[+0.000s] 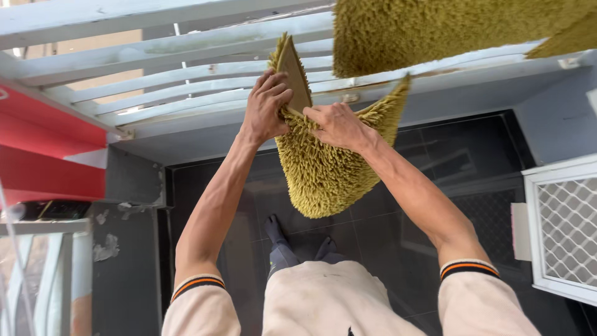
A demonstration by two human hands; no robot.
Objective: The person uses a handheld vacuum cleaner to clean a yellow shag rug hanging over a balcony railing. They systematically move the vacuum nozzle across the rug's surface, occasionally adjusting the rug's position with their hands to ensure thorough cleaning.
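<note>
Head view. I look down along both bare forearms toward a white slatted railing (186, 68). My left hand (266, 107) grips the upper fold of an olive-green shaggy mat (323, 168); its fingers are curled tight over the edge, where the mat's smooth tan backing (293, 78) is turned outward and stands up in a point. My right hand (339, 126) lies just beside the left, its fingers narrowed and pinching the shaggy side at the fold. The mat hangs in the air between the two hands and sags below them in a rounded lobe, in front of the railing and above the dark tiled floor (410, 218).

A second shaggy piece of the same olive colour (435, 31) drapes over the railing's top at upper right; whether it joins the held mat I cannot tell. Cream sleeves with orange-and-black cuffs (469, 269) end both upper arms. Below the mat, my dark-socked feet (277, 233) stand on the tiles. A red panel (43, 155) sits at left, and a white lattice-mesh door (569, 230) at right.
</note>
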